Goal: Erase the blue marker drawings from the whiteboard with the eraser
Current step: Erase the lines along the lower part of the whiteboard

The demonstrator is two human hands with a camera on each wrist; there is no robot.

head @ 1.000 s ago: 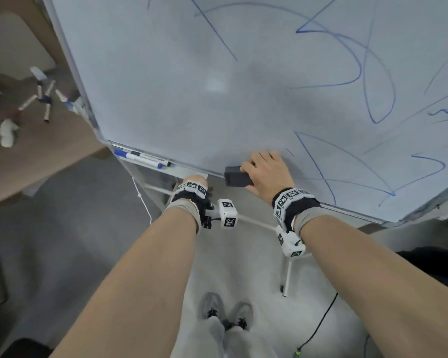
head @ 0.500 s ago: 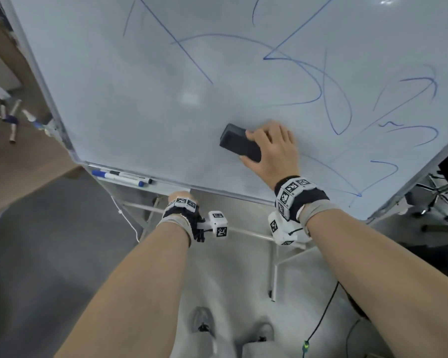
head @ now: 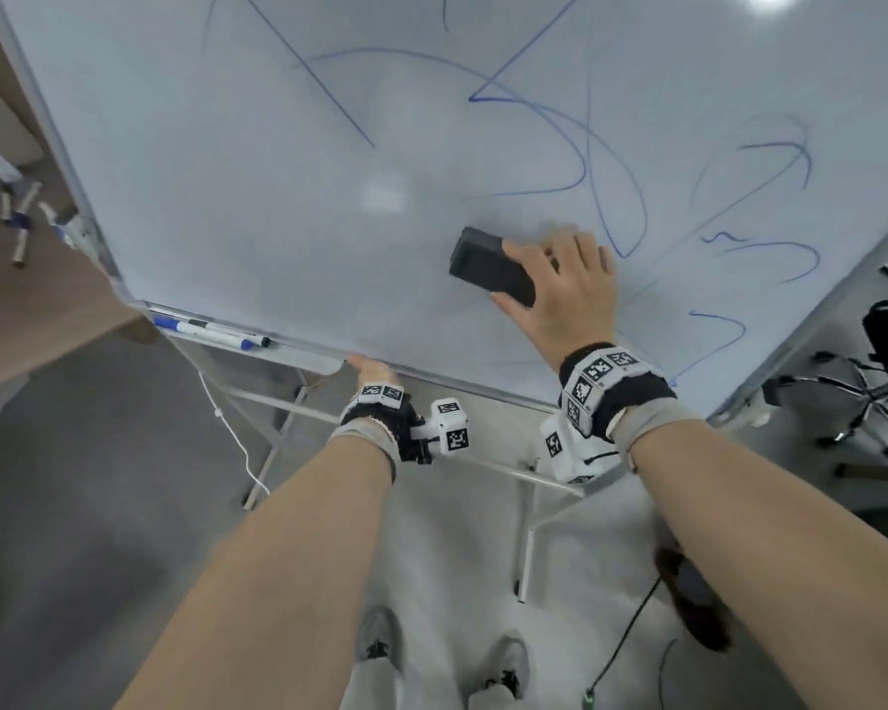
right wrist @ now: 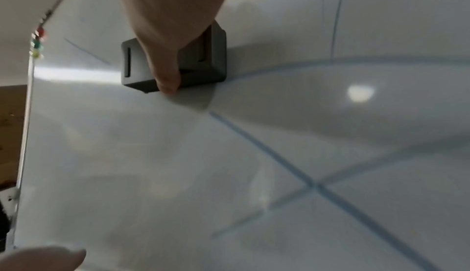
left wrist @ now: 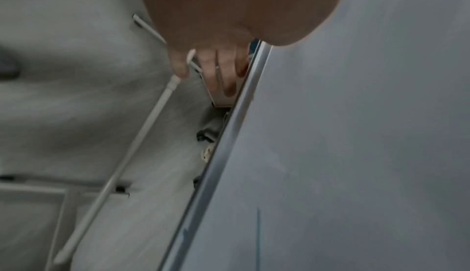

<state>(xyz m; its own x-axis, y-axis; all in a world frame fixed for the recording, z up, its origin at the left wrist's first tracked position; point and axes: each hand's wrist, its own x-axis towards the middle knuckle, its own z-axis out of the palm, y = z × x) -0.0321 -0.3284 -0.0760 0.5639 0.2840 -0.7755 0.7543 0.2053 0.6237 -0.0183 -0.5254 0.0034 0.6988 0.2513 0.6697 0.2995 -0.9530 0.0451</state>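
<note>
A whiteboard [head: 252,197] stands tilted on its stand, with blue marker lines [head: 611,197] across its upper and right parts. My right hand [head: 560,292] grips a dark grey block eraser [head: 483,269] and holds it flat against the board, just left of a blue loop. In the right wrist view the thumb lies across the eraser [right wrist: 216,54], and blue lines [right wrist: 267,154] cross the board [right wrist: 127,154] nearby. My left hand [head: 373,371] holds the board's bottom edge. The fingers [left wrist: 223,74] reach behind the frame of the board [left wrist: 356,154].
A marker tray [head: 308,358] under the board's left part holds blue-capped markers [head: 211,333]. A wooden table [head: 37,310] with loose markers [head: 19,217] stands at the left. An office chair base [head: 862,402] is at the right. Stand legs [head: 526,535] and a black cable [head: 631,632] cross the floor.
My right hand has slid the eraser up from the board's bottom edge into the lower middle. Blue lines low on the board have faded. The left hand has stayed at the bottom edge.
</note>
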